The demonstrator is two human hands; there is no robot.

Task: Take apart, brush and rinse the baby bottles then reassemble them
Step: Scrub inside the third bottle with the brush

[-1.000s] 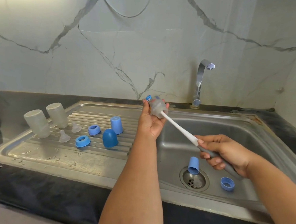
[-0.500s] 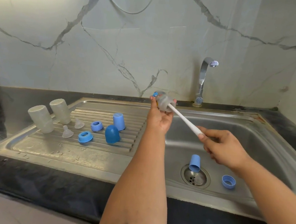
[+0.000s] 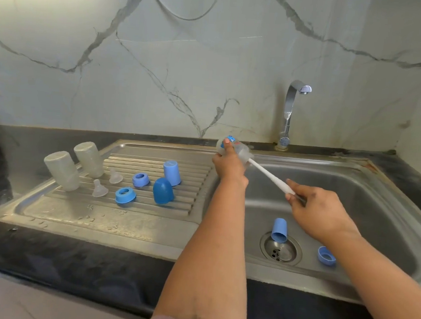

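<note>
A dark stone counter [image 3: 78, 257] runs along the near edge, carrying a steel sink [image 3: 388, 196] with a ribbed drainboard [image 3: 76, 212] on its left side. Two bare forearms reach in from the near edge. In the basin near the drain [image 3: 281, 250], a light blue cap [image 3: 279, 230] lies tipped at the drain's rim, and a blue collar ring [image 3: 326, 256] rests just to the right, toward the basin's near right corner. Above the basin, the right hand [image 3: 318, 211] grips the grey end of a white bottle brush [image 3: 269, 175], fingers curled around the handle. The brush shaft slants up and left into the mouth of a clear baby bottle [image 3: 240, 150], held on its side over the basin's far left corner by the left hand [image 3: 229, 167], whose thumb and fingers wrap the bottle's body. The brush head is hidden inside the bottle. On the drainboard, water droplets dot the flat near part. Further in stand a blue ring [image 3: 125, 194] and a dark blue domed cap [image 3: 163, 190], with a clear teat [image 3: 99, 189] to their left. Behind them sit a second blue ring [image 3: 140, 180], a second clear teat [image 3: 114, 176] and a light blue cap standing upright [image 3: 172, 173]. Two clear bottles [image 3: 63, 170] [image 3: 89, 159] stand upside down at the drainboard's left edge. At the far edge of the sink, a chrome tap [image 3: 288, 115] rises against a white marble-veined wall [image 3: 161, 68].
</note>
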